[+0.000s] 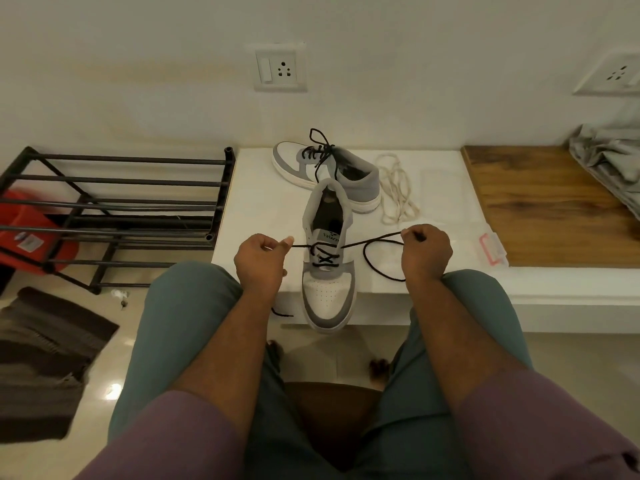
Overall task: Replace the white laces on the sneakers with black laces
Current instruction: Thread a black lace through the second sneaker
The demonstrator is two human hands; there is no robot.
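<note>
A grey and white sneaker (329, 296) stands on the white ledge (263, 188) with its toe over the front edge, pointing at me. A black lace (372, 241) crosses its lower eyelets. My left hand (259, 261) pinches one end of that lace, pulled out to the left. My right hand (426, 252) grips the other end on the right, with a slack loop hanging beneath it. Behind stands the second sneaker (349, 183), laced in black. The white laces (396, 192) lie in a loose heap to its right.
A black metal shoe rack (114, 209) stands left of the ledge, a red object (31, 237) behind it. A wooden board (543, 206) with grey cloth (609, 161) lies right. A small clear packet (491, 249) sits by the board. A dark mat (45, 358) covers the floor at left.
</note>
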